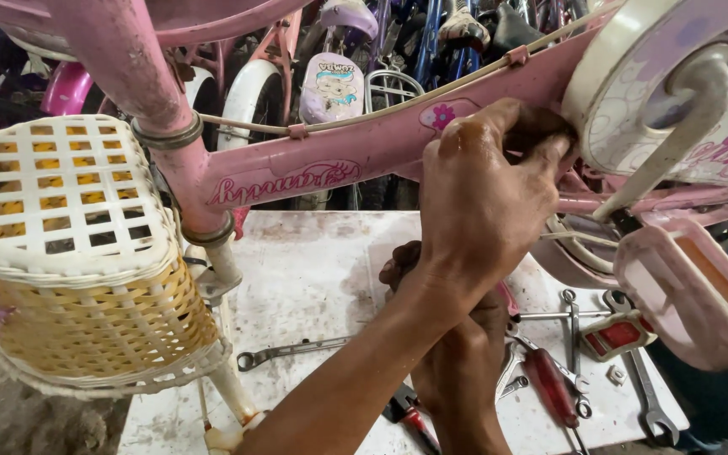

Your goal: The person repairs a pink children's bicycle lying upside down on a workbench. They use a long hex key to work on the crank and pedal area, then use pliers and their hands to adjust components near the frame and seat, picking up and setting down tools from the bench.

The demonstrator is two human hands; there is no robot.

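Note:
A pink child's bicycle frame (364,156) lies upside down over a white table (313,278). My left hand (482,194) reaches up to where the frame meets the round white chain guard (625,76). Its grimy fingers are curled around a dark part there that I cannot make out. My right hand (406,261) sits lower, mostly hidden behind my left wrist, with its fingers bent. Whether it holds anything is not visible. A white crank arm (676,135) with a pink pedal (684,295) hangs to the right of my hands.
A white and yellow woven basket (69,253) sits on the bicycle's front at the left. On the table lie a long wrench (297,350), a second wrench (646,396), a red-handled screwdriver (549,383) and pliers (410,413). Other bicycles (339,76) crowd the back.

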